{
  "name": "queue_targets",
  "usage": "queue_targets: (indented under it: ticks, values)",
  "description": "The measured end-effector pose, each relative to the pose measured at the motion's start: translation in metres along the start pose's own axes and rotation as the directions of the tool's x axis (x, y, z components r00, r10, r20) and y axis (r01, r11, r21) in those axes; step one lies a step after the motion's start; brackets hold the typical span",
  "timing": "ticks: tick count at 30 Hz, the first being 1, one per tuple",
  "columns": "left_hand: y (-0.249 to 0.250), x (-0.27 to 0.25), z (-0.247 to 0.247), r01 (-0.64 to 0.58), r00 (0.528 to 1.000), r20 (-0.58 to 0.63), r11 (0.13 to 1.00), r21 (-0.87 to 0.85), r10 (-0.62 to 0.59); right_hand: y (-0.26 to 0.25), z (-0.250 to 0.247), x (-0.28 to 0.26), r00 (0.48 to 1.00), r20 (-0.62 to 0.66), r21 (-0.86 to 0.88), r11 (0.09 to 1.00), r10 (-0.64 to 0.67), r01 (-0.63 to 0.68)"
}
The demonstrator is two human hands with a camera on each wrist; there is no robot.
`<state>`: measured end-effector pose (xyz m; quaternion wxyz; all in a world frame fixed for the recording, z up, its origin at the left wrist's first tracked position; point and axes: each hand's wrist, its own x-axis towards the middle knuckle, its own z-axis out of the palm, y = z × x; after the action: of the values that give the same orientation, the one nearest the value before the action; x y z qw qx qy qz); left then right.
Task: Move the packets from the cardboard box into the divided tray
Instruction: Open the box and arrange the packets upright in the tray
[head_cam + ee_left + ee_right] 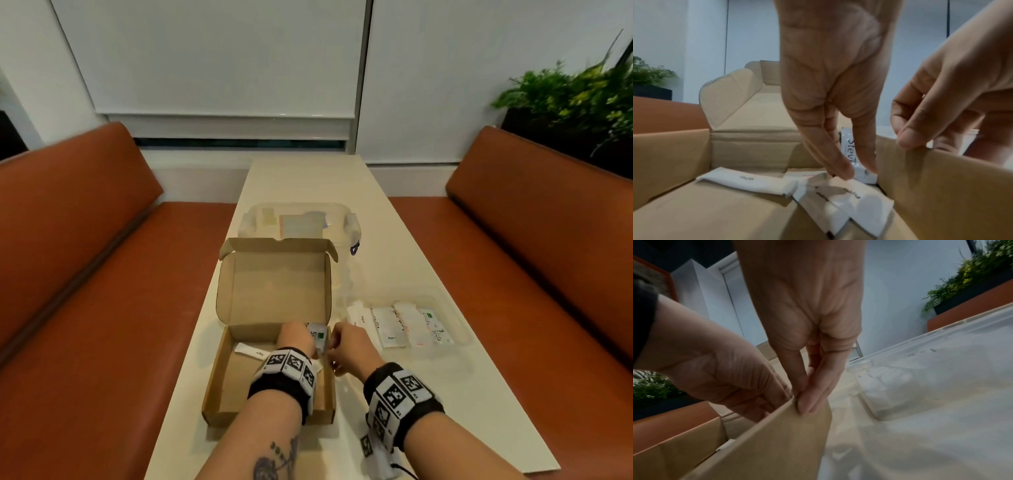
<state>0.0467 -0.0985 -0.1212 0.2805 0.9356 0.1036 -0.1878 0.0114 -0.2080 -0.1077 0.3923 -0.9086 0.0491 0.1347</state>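
While the left hand (834, 91) pinches a stevia packet (854, 155) upright in the cardboard box's (239, 387) near-right corner | right hand (807, 331) pinches box wall | packets light, thin, slippery: take by edges | divided tray (455, 329) right.

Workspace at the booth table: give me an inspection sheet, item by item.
Surface: cream table, narrow, between two orange benches.
Job's things: open cardboard box with a few packets left, including a white packet lying flat and a Stevia packet on edge at the right wall; clear divided tray to the box's right holds packets in rows.
Clutter: lidded clear container behind the box.
Hands: left hand pinches the Stevia packet; right hand pinches the box's right wall.
Cables: thin black lead at the right wrist band.
Surroundings: orange benches, white blinds, potted plant.
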Motion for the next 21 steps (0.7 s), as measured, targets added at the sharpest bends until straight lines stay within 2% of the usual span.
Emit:
queue_targets:
  ticks: [4, 8, 10, 12, 14, 17, 19, 21]
  values:
    - [0.003, -0.001, 0.001, -0.017, 0.999, 0.036, 0.998, 0.057, 0.015, -0.001, -0.001, 0.001, 1.0, -0.004, 0.035, 0.999, 0.026, -0.026]
    - [0.006, -0.003, 0.0, -0.042, 0.996, 0.08, 0.998, 0.035, 0.04, 0.001, -0.002, 0.002, 1.0, 0.0, 0.006, 1.0, 0.017, -0.017]
    - [0.005, -0.003, -0.006, -0.012, 0.995, 0.094, 0.999, -0.045, 0.016, 0.002, -0.003, 0.003, 1.0, 0.016, -0.046, 0.999, -0.007, 0.008]
    - [0.001, -0.005, -0.015, 0.006, 0.994, 0.111, 0.98, -0.197, 0.016, -0.001, -0.004, 0.004, 0.999, 0.008, -0.169, 0.984, -0.047, 0.048]
    - [-0.007, -0.006, -0.026, -0.014, 0.995, 0.085, 0.937, -0.349, 0.047, -0.011, -0.005, 0.002, 0.991, -0.028, -0.327, 0.938, -0.131, 0.115]
    - [-0.025, -0.005, -0.045, -0.066, 0.998, -0.036, 0.856, -0.512, 0.056, -0.033, 0.005, 0.005, 0.981, 0.038, -0.376, 0.907, -0.19, 0.19]
    - [-0.036, -0.003, -0.054, -0.073, 0.997, -0.074, 0.765, -0.64, 0.033, -0.046, 0.019, 0.008, 0.98, 0.143, -0.447, 0.875, -0.136, 0.187]
    - [-0.047, -0.005, -0.06, -0.046, 0.997, -0.075, 0.672, -0.74, -0.014, -0.053, 0.033, 0.012, 0.978, 0.207, -0.512, 0.849, -0.024, 0.129]
